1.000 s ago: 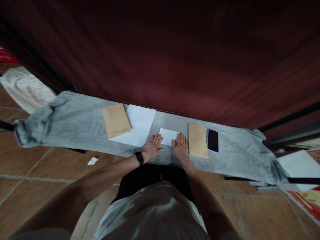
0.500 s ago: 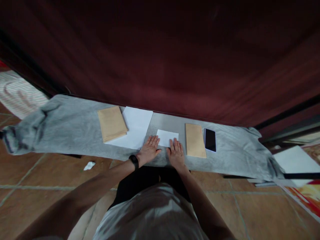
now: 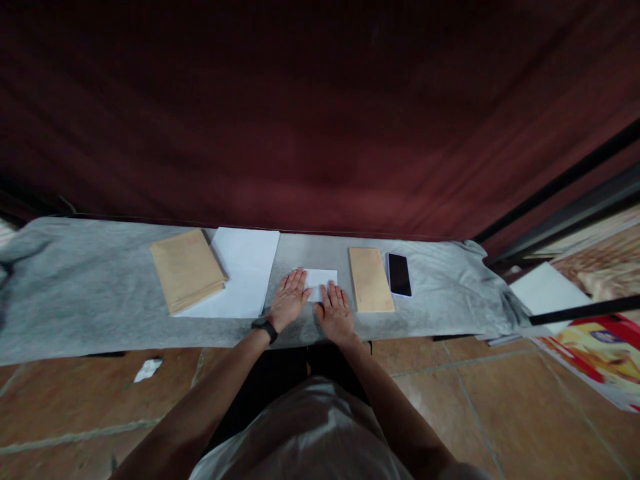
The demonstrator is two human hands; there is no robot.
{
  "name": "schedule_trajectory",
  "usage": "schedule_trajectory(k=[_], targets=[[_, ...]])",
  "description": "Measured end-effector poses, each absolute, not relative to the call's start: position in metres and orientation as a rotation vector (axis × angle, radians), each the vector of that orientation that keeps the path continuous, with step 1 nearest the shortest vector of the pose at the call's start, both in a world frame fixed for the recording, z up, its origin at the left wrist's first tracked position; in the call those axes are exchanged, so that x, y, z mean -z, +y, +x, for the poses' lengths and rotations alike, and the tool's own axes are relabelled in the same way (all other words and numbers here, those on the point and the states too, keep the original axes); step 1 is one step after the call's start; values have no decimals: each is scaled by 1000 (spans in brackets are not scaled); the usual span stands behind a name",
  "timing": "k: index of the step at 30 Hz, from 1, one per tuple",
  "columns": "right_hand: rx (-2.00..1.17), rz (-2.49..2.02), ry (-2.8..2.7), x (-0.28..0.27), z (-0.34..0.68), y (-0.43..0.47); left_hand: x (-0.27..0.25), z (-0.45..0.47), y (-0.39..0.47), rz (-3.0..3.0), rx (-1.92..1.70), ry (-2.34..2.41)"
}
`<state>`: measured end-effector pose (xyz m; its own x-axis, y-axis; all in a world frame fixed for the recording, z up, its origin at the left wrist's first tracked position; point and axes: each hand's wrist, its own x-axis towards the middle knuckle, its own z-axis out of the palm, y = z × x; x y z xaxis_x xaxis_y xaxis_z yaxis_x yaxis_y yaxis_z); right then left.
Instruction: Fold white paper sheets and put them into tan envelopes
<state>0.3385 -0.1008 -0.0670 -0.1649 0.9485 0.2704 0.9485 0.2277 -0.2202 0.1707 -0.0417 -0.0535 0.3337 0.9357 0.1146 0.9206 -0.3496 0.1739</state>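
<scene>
A small white piece of paper (image 3: 321, 277), seemingly folded, lies on the grey cloth before me. My left hand (image 3: 289, 299) rests flat with fingers stretched out, covering the paper's left end. My right hand (image 3: 337, 313) lies open too, its fingertips on the paper's lower right edge. Left of my hands are larger white sheets (image 3: 246, 270), partly under a stack of brown envelopes (image 3: 187, 270). To the right lies one more brown envelope (image 3: 371, 280), beside a phone (image 3: 399, 274) with a dark screen.
Grey cloth (image 3: 110, 287) covers the long narrow table. A dark red curtain (image 3: 310, 133) hangs along its far side. A crumpled white scrap (image 3: 147, 370) lies on the tiled floor. At the right are a dark bar (image 3: 585, 311) and a red printed box (image 3: 607, 353).
My left hand has slid over the left part of the small paper. My right hand stays at its lower right edge. The whole view has turned a little.
</scene>
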Motion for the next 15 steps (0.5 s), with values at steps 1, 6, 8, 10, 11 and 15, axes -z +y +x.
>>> schedule_trajectory(k=[1, 6, 8, 10, 11, 15], targets=[[-5, -1760, -2159, 67, 339, -101, 53, 167, -40, 2497, -306, 1764], [-27, -1772, -2169, 66, 339, -101, 48, 157, -46, 2522, -295, 1784], [-31, -1775, -2168, 66, 339, -100, 45, 155, -53, 2558, -232, 1712], [-37, -1775, -2157, 67, 339, -100, 41, 153, -60, 2606, -161, 1609], [-39, -1772, -2152, 67, 339, -100, 40, 153, -62, 2625, -127, 1566], [-20, -1760, -2132, 67, 338, -100, 33, 155, -61, 2662, -1, 1509]])
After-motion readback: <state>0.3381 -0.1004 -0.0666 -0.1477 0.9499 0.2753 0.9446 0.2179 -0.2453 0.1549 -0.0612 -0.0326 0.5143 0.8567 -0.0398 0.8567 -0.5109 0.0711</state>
